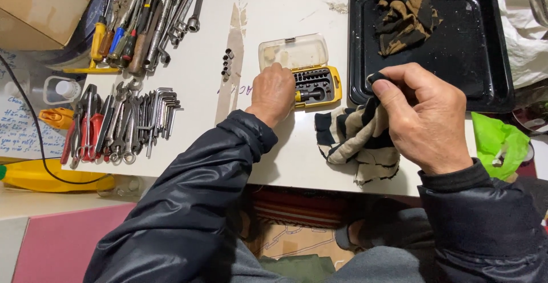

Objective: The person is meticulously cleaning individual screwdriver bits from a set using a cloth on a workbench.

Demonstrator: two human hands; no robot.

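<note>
A scuffed white tabletop [274, 20] fills the view, its paint worn to a long brownish streak near the middle. The left hand [274, 93] rests at the near corner of a small yellow plastic bit case [317, 84], its fingers curled down onto the case's edge (whether they pinch anything inside cannot be told); the case's cloudy clear lid [293, 51] stands tipped back, and dark metal bits sit in rows within. The right hand [420, 116] is closed, thumb and fingers pinched on a soft, frayed rag [357, 140] striped in black and beige, which droops onto the table just beside the case. Behind that hand lies a glossy black rectangular metal tray [474, 55] holding another crumpled cloth [405, 15] in brown and black. Far left, steel wrenches, hex keys and red-handled pliers [117, 124] lie in neat rows, with coloured-handled screwdrivers [123, 32] above them.
</note>
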